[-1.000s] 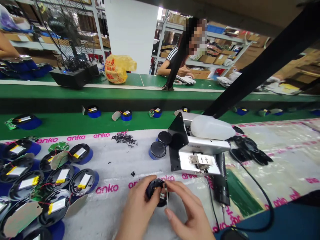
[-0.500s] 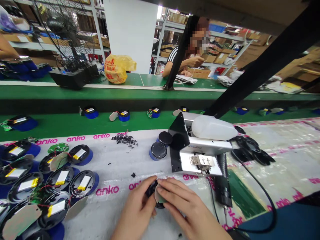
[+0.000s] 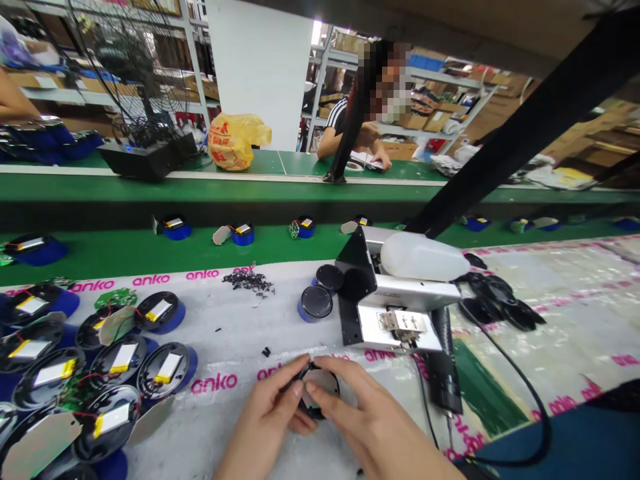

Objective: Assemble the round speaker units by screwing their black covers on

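Observation:
Both hands hold one round black housing (image 3: 334,383) low in the middle of the view, with a pale grey disc (image 3: 320,395) lying in its opening. My left hand (image 3: 273,407) grips the left side of the housing, its thumb at the disc's edge. From the right, my right hand (image 3: 367,413) holds the housing, with a finger or thumb pressing on the disc. The underside of the housing is hidden by the fingers. Beyond the hands, two closed round blue units with black tops (image 3: 317,303) stand beside a metal machine (image 3: 400,320).
Several open blue units with batteries (image 3: 167,367) crowd the left. Small black pieces (image 3: 249,281) lie in a pile behind. An electric screwdriver (image 3: 445,373) and its cable are at right, near stacked black discs (image 3: 495,293). More units sit on a green belt (image 3: 195,257); a person sits beyond.
The pale disc has gone from tilted between the fingers to lying flatter in the housing, and more of it shows. The person across has lowered a raised hand to the bench.

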Tool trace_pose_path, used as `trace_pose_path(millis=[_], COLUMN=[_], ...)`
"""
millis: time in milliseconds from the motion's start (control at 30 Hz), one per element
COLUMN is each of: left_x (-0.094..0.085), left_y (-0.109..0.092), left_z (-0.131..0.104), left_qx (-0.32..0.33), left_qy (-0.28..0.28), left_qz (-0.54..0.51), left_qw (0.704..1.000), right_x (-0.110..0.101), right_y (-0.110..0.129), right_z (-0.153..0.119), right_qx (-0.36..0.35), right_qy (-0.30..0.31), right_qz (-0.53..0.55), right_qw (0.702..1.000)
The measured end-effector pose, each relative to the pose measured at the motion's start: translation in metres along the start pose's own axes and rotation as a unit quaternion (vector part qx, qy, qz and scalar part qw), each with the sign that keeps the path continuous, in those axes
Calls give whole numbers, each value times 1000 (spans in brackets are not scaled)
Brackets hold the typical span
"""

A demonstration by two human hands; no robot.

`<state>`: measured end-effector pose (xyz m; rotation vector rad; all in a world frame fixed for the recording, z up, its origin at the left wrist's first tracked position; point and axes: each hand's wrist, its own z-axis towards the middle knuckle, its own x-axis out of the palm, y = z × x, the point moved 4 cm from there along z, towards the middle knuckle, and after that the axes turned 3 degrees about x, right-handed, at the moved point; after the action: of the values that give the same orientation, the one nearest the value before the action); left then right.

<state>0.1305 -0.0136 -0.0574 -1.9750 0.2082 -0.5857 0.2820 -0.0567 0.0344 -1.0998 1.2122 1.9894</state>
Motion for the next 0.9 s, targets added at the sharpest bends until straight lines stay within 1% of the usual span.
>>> trace_pose_path(millis=[67, 233, 367, 500, 567, 667, 800, 900], left_x=[1, 3, 3, 1, 2, 5, 9, 11], left_y=[0, -8, -8, -1, -1, -7, -18, -22], left_z=[0, -1, -2, -3, -4, -5, -7, -7], left_qx=[-2, -4, 1, 17, 14, -1, -16, -23], left_qy=[0, -3, -1, -13, -9, -13, -38, -46], left_qz=[1, 20, 41, 48, 49, 59, 77, 60], left_qw=[1000, 1000, 999, 999, 999, 998, 996, 997], right_x=[2, 3, 2, 7, 10, 12, 11, 10], right_y=[-1, 3, 5, 0, -3, -4, -3, -2], right_z=[-3, -3, -3, -6, -7, -7, -6, -4], right_qx=[11, 32, 50, 68, 85, 106, 134, 140], right_qy=[-3, 26, 4, -33, -44, -45, -37, -33], right_qz=[-3, 3, 1, 11, 11, 25, 49, 52], right_qw=[1000, 999, 999, 997, 995, 993, 989, 988])
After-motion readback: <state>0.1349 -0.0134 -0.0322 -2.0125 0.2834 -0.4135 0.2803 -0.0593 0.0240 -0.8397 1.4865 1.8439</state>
